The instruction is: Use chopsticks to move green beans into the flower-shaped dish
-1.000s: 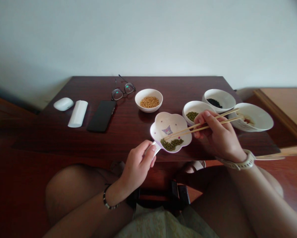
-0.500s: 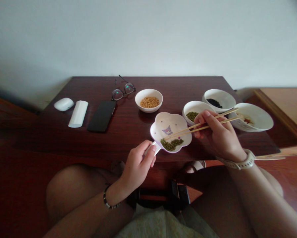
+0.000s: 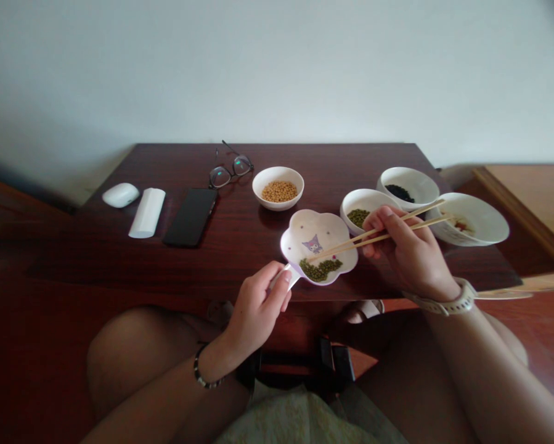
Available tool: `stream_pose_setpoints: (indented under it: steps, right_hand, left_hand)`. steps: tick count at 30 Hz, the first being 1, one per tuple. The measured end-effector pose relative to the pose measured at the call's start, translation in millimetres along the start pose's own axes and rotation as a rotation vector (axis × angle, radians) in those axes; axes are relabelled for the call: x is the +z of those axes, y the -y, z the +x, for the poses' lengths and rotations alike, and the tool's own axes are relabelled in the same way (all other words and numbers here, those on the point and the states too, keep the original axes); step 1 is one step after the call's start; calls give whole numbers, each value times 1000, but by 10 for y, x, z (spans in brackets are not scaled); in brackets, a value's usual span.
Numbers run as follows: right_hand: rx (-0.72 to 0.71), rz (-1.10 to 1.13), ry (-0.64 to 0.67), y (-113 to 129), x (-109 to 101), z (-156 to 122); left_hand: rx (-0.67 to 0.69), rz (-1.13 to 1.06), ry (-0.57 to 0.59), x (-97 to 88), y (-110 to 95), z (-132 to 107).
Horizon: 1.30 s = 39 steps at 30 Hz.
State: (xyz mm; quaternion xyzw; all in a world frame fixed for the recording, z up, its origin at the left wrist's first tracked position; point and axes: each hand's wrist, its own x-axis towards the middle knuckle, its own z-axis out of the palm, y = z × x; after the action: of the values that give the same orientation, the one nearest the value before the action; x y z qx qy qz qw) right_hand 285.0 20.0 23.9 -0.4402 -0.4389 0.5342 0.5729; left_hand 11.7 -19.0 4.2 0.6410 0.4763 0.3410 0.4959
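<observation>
My left hand (image 3: 260,305) is closed round the short handle of a white flower-shaped dish (image 3: 325,225) with a purple rim and a cartoon figure inside. Green mung beans (image 3: 323,269) lie in the part of the dish nearest me. In my right hand (image 3: 408,250) is a pair of wooden chopsticks (image 3: 350,243), their tips down in the dish by the beans. Just behind that hand stands a small white bowl (image 3: 366,196) with more mung beans, partly hidden by my fingers.
A white bowl of yellow soybeans (image 3: 279,192) stands mid-table. At the right are a bowl of black beans (image 3: 399,192) and a larger white bowl (image 3: 487,222) with some reddish bits. Glasses (image 3: 230,171), a black phone (image 3: 191,217), a white case (image 3: 147,213) and a white rounded object (image 3: 120,195) lie leftward.
</observation>
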Motion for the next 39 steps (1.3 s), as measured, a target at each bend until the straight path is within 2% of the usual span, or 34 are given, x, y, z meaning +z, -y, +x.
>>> stream_pose_setpoints:
  steps: [12,22,34,39]
  right_hand:
    - [-25,-33,16,74,-10,-21]
    - [119,-87,13,161,-80,-27]
    - [42,-131,-26,168,65,-15]
    - [127,-123,-27,204,10,-18]
  left_hand:
    - [7,-4,2,4,-1,4]
    - [6,0,-8,12,-1,-1]
    - [19,-58,-16,26,20,4]
    - [20,-69,-1,19,38,0]
